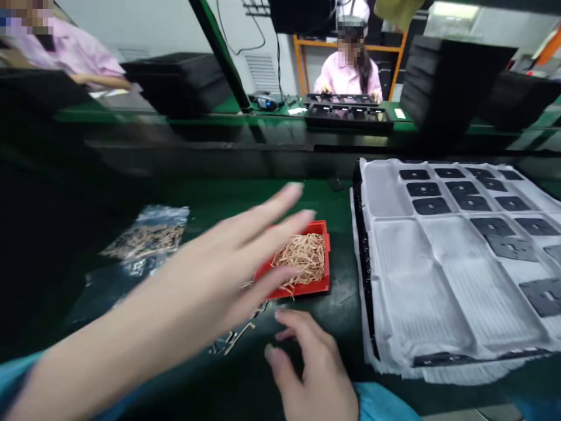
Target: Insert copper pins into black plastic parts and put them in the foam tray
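My left hand (219,266) is stretched out across the view, its fingers apart and slightly blurred, with nothing visible in it. It partly hides a shallow red tray (326,266), heaped with thin tan strips (309,254). Closer to me, my right hand (318,368) has its thumb and fingers curved and spread, and the gap between them holds nothing that I can see. Left of it, a few small tan and dark strips (239,338) lie loose on the dark green table (342,327).
On the right, a white moulded tray (403,263) holds several flat black plates (432,206) in compartments. A clear bag (146,234) of small tan parts lies left. Across the bench, a person in pink (348,73) works at black trays (348,117); black stacks (447,82) stand nearby.
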Demonstrator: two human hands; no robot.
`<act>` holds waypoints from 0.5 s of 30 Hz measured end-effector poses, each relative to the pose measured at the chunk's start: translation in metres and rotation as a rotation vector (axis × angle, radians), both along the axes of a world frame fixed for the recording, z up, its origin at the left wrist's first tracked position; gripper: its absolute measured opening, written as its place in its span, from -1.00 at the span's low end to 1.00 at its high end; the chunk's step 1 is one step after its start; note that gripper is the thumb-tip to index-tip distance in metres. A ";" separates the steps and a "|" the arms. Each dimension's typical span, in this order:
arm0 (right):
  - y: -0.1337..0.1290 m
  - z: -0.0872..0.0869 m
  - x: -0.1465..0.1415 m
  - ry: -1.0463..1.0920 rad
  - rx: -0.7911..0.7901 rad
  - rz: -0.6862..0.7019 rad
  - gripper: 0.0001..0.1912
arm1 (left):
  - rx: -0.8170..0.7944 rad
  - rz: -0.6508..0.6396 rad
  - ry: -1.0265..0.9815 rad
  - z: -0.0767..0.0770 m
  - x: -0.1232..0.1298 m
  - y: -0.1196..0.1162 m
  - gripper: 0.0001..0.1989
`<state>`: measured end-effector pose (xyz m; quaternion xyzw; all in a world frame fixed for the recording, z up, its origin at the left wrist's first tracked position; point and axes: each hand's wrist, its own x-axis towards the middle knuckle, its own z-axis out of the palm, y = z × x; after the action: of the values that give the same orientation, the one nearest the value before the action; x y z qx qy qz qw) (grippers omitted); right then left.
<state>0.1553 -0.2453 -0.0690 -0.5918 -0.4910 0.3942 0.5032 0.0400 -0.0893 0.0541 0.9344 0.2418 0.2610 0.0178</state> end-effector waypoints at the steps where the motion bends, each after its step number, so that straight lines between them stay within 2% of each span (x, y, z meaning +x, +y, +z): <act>1: -0.001 -0.002 -0.002 -0.029 0.018 0.005 -0.45 | -0.002 -0.161 0.054 0.014 0.041 0.002 -0.45; 2: -0.003 -0.005 -0.003 -0.060 0.036 0.008 -0.42 | -0.017 -0.274 0.136 0.025 0.083 0.004 -0.50; 3: -0.004 -0.009 -0.004 -0.093 0.053 0.007 -0.40 | -0.083 -0.299 0.236 0.032 0.125 0.007 -0.54; 4: -0.005 -0.013 -0.005 -0.127 0.069 0.000 -0.39 | -0.136 -0.284 0.339 0.036 0.164 0.011 -0.59; 6: -0.008 -0.024 -0.006 -0.192 0.100 -0.024 -0.35 | -0.151 -0.246 0.401 0.036 0.233 0.021 -0.68; 8: -0.010 -0.035 -0.006 -0.246 0.126 -0.060 -0.31 | -0.183 -0.184 0.465 0.030 0.281 0.032 -0.69; 11: -0.013 -0.049 -0.007 -0.291 0.158 -0.108 -0.31 | -0.241 -0.126 0.548 0.022 0.312 0.044 -0.63; 15: -0.013 -0.055 -0.006 -0.298 0.204 -0.093 -0.31 | -0.275 -0.084 0.563 0.022 0.315 0.044 -0.61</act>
<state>0.1496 -0.2587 -0.1236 -0.6116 -0.5696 0.2266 0.5001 0.3551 -0.0452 0.0758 0.9679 0.2317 -0.0440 0.0873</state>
